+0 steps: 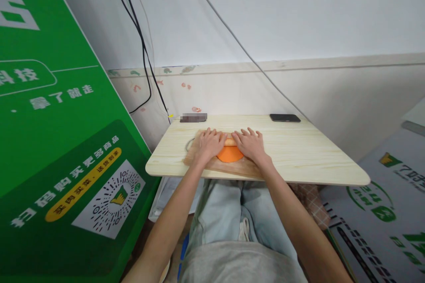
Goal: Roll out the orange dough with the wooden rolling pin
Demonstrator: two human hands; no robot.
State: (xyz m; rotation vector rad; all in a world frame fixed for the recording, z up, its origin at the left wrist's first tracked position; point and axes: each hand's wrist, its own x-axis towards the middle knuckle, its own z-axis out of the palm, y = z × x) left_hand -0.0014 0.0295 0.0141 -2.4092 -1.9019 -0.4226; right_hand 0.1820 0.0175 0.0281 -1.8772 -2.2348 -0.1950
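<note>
A wooden rolling pin lies crosswise on a flat, rounded orange sheet of dough or clay. Under both is a wooden cutting board with a metal ring handle at its left end. My left hand rests palm down over the pin's left end, its fingers stretched forward. Over the right end lies my right hand, also flat with fingers spread. Only the middle of the pin shows between them; both ends are hidden by my hands.
The board sits on a pale wood-grain table against the wall. A black phone lies at the back right, a blurred dark object at the back left. A green sign stands at left; cables hang along the wall.
</note>
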